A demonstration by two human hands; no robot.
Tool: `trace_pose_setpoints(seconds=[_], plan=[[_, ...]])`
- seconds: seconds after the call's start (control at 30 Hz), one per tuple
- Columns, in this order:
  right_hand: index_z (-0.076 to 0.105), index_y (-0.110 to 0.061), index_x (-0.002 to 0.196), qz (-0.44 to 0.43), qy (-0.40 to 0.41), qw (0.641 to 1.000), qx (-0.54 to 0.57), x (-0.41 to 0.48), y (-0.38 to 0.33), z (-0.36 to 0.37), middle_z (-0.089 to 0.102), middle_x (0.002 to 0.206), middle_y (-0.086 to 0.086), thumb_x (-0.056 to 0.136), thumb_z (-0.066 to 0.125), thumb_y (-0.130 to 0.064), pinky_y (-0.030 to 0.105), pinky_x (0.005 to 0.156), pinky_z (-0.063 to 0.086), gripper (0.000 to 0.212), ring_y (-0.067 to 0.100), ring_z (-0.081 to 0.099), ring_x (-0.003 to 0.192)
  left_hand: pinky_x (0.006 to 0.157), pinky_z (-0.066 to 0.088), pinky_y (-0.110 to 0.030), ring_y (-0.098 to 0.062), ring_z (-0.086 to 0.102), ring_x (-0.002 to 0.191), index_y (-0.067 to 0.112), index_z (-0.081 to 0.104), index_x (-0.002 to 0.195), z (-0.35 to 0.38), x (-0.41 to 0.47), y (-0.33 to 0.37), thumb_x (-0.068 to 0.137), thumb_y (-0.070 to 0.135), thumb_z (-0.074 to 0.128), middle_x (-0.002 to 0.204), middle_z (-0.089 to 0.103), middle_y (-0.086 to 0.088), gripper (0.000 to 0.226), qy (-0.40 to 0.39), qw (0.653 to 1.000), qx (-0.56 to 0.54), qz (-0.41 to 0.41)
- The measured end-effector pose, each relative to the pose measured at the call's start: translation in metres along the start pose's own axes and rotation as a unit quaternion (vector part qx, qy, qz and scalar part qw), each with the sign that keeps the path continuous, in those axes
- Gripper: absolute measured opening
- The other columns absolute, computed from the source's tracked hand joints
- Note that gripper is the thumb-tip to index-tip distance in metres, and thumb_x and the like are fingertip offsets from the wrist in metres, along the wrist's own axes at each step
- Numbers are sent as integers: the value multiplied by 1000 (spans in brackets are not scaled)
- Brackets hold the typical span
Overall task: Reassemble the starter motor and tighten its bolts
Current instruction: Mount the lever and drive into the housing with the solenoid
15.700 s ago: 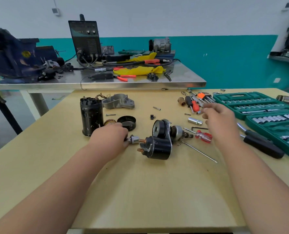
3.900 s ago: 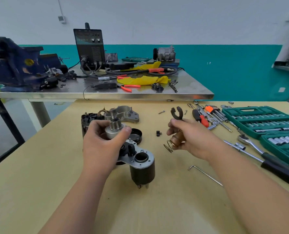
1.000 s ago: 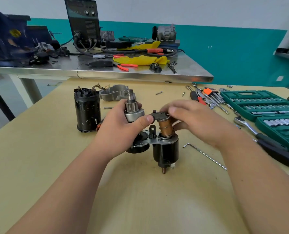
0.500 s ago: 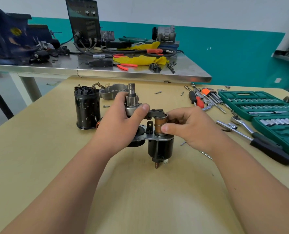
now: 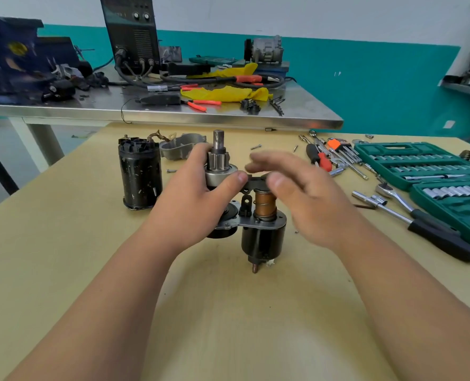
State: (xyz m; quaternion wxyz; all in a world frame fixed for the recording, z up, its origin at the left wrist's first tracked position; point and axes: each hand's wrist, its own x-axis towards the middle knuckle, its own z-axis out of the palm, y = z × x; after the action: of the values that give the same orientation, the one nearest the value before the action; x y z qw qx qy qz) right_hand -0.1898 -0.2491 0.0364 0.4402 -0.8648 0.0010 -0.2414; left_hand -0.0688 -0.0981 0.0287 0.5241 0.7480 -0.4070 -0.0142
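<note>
**Starter motor [image 5: 256, 223] half built: the right hand lets go**

The half-built part stands in the middle of the table [image 5: 228, 312]. I cannot tell if its bottom tip touches the wood. The left hand [image 5: 192, 207] holds it up, with thumb and fingers wrapped round the silver gear [image 5: 219, 171] at the top.

The right hand [image 5: 308, 204] no longer pinches the copper plunger [image 5: 265, 202]. It is off it now and holds nothing. Its fingers are loose and spread, and it looks blurry from moving.

The plunger sits in the black solenoid [image 5: 264, 240]. The black fork [image 5: 251, 185] reaches from the plunger's top across to the gear. I think this means the plunger and fork are in place, so this small step is done.

A lot is still left. The black motor can [image 5: 140, 174] and the grey cover [image 5: 183, 147] wait on the table behind the left hand, not yet joined on. No bolts are tight yet. The ratchet [image 5: 393, 195] and the socket set [image 5: 421, 166] lie off to the right.
</note>
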Motion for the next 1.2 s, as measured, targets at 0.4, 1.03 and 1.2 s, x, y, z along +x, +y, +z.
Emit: trace_pose_setpoints(seconds=[0.4, 1.03, 1.2], plan=[[21, -40, 133, -122, -41, 975, -183, -19, 17, 18, 16, 145, -21, 60, 89, -36, 35, 102, 44, 99, 3, 33, 131, 67, 52, -41, -16, 64, 70, 24, 57, 103, 14, -7, 3, 81, 59, 53, 80, 68, 3, 41, 67, 996, -53, 41], [35, -52, 114, -7, 103, 993, -59, -31, 23, 45, 56, 100, -25, 70, 83, -27, 2, 75, 39, 70, -7, 54, 93, 58, 45, -22, -4, 55, 63, 26, 65, 75, 24, -2, -2, 76, 44, 59, 67, 62, 9, 19, 164, 981, -102, 26], [40, -47, 102, 55, 126, 990, -15, -24, 24, 35, 58, 87, -20, 72, 82, -25, 4, 60, 44, 56, -9, 59, 78, 59, 43, -30, -5, 53, 57, 11, 66, 75, 30, 21, 8, 78, 62, 45, 60, 58, 9, 55, 147, 984, -90, -39]])
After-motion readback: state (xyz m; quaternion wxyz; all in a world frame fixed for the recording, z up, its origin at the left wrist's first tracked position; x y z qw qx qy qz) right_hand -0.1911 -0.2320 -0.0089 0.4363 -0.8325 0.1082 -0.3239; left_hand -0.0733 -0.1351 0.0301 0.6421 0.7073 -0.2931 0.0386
